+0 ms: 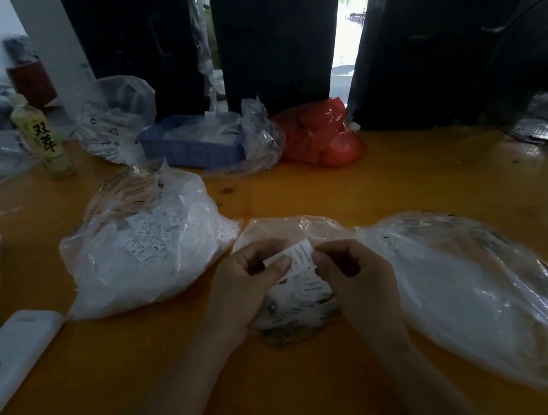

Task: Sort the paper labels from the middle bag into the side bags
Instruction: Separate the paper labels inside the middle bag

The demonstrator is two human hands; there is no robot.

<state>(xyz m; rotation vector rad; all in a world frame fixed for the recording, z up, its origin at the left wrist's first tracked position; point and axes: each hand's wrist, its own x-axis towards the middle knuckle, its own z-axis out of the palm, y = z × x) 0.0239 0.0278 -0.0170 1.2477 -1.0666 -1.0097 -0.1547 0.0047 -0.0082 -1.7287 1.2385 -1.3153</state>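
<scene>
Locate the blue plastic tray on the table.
In the head view the blue plastic tray sits far left of centre, between a clear printed bag and the red plastic bag.

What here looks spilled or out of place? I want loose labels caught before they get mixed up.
Nothing stands out. Both hands, left hand and right hand, pinch one paper label over the middle bag; the left bag and right bag lie beside it, with no labels visible loose on the table.
</scene>
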